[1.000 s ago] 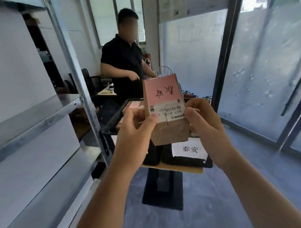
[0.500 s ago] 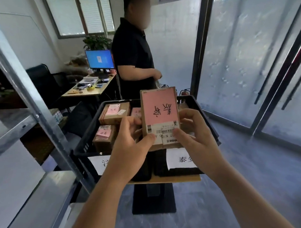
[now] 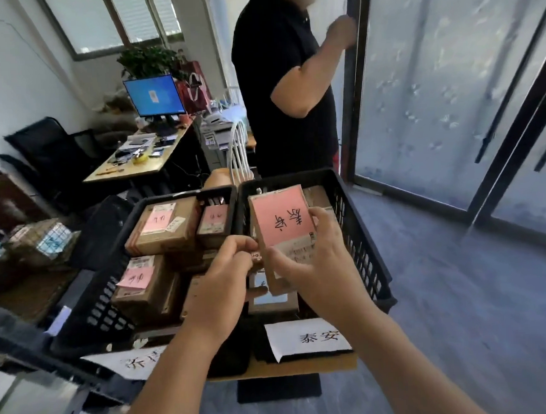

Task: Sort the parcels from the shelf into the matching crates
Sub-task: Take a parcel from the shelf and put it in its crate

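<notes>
I hold a brown cardboard parcel [image 3: 281, 220] with a pink handwritten label over the right black crate [image 3: 364, 234]. My right hand [image 3: 314, 261] grips its lower right side, thumb on the front. My left hand [image 3: 227, 276] sits at its lower left corner with curled fingers; whether it still grips the parcel I cannot tell. The left black crate [image 3: 95, 303] holds several brown parcels with pink labels [image 3: 161, 224]. White paper signs hang on the front of each crate, the right one [image 3: 310, 337] and the left one [image 3: 131, 360].
A person in a black shirt [image 3: 279, 82] stands just behind the crates, one hand on the door frame. A desk with a monitor [image 3: 153, 95] and an office chair [image 3: 46, 146] lie back left. A metal shelf edge [image 3: 34, 398] is at lower left. Glass doors [image 3: 431, 93] fill the right.
I have stepped closer and look down into the crates. The parcel has come lower over the right crate, and my left hand has slid toward its lower corner. The person behind raised an arm.
</notes>
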`<state>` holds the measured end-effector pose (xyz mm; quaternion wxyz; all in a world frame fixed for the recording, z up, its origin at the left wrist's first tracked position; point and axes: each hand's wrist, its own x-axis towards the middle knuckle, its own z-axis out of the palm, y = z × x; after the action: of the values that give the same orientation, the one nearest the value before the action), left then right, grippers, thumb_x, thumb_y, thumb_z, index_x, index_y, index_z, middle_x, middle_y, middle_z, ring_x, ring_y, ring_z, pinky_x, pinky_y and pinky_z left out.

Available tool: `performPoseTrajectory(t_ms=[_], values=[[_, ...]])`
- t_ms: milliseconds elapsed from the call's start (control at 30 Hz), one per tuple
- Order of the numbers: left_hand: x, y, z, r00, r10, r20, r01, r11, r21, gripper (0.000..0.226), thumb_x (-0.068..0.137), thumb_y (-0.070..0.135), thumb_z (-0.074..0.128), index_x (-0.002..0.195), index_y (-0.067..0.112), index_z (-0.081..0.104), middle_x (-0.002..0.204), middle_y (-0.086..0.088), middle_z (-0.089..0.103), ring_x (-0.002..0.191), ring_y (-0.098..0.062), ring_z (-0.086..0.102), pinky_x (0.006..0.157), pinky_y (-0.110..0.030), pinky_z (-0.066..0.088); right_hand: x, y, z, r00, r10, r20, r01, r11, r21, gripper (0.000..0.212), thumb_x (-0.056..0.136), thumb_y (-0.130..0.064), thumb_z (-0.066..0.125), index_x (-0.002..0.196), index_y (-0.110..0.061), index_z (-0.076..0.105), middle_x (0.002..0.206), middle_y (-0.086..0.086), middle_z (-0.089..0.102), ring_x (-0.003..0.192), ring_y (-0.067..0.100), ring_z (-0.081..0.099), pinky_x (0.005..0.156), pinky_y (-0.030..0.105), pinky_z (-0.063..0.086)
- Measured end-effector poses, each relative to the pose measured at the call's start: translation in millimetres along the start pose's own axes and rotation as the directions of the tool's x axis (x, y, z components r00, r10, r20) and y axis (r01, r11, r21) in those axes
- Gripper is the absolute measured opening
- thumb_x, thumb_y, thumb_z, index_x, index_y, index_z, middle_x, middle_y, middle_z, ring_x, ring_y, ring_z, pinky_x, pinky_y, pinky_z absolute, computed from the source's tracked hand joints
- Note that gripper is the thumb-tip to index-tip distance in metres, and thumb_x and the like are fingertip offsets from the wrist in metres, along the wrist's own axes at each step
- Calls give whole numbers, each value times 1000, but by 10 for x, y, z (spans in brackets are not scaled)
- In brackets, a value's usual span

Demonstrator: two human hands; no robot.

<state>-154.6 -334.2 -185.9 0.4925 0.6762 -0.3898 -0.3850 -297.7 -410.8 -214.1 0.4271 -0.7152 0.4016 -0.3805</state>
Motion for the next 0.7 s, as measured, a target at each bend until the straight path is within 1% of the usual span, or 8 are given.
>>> performPoseTrajectory(t_ms=[100, 167, 267, 367, 433, 467, 567, 700], values=[[376, -27, 258, 997, -54, 58, 55, 998, -13, 29, 108, 12, 32, 117, 11, 60, 118, 2, 76, 112, -13, 72, 95, -49, 62, 294, 215, -126, 997, 62, -54, -76, 951, -300, 110, 73, -76, 75, 153, -37, 10, 133, -14, 34, 111, 8, 48, 79, 28, 51], [577, -60, 398, 989, -102, 108, 107, 993, -46, 30, 107, 8, 31, 119, 3, 58, 117, -3, 76, 110, -16, 72, 89, -45, 65, 430, 373, -173, 995, 95, -43, -104, 909, -403, 121, 73, -75, 75, 159, -40, -4, 132, -11, 33, 106, 10, 48, 70, 26, 45], [846, -142, 535, 970, -169, 174, 183, 981, -67, 33, 108, 7, 30, 123, 1, 59, 122, -5, 73, 114, -19, 69, 82, -40, 66, 575, 662, -190, 986, 162, -39, -163, 888, -430, 123, 76, -67, 75, 159, -46, -13, 124, -8, 35, 102, 14, 50, 67, 26, 44], [1114, -256, 534, 958, -197, 208, 209, 977, -36, 36, 110, 11, 29, 121, 14, 64, 121, 4, 70, 115, -12, 68, 89, -42, 64, 676, 975, -136, 964, 258, -58, -257, 863, -435, 121, 76, -67, 74, 158, -49, -12, 121, -5, 39, 106, 16, 51, 73, 32, 50], [1310, -357, 442, 964, -181, 193, 190, 981, -27, 35, 112, 13, 30, 121, 19, 63, 123, 8, 66, 114, -8, 65, 81, -32, 64, 726, 1158, -59, 938, 343, -49, -325, 822, -468, 122, 76, -64, 75, 157, -50, -15, 124, -4, 38, 109, 17, 52, 76, 35, 51], [1411, -411, 368, 969, -169, 180, 175, 985, -16, 35, 112, 15, 31, 120, 22, 63, 125, 11, 64, 114, -6, 64, 81, -32, 63, 750, 1238, -14, 920, 390, -41, -359, 795, -489, 123, 77, -63, 75, 158, -50, -16, 125, -4, 37, 109, 17, 51, 78, 36, 52], [1685, -581, 132, 978, -131, 162, 129, 991, 19, 31, 110, 24, 37, 116, 34, 65, 136, 16, 58, 124, -9, 59, 99, -47, 58, 822, 1421, 135, 870, 493, -11, -416, 723, -552, 123, 79, -58, 75, 160, -44, -17, 130, 1, 37, 109, 18, 50, 86, 37, 56], [1907, -650, -128, 988, -83, 131, 80, 996, 32, 28, 110, 28, 40, 114, 36, 66, 137, 13, 58, 125, -11, 60, 101, -50, 57, 946, 1619, 391, 826, 564, 9, -452, 672, -586, 124, 78, -56, 75, 161, -44, -16, 138, 5, 38, 115, 24, 55, 93, 44, 58]])
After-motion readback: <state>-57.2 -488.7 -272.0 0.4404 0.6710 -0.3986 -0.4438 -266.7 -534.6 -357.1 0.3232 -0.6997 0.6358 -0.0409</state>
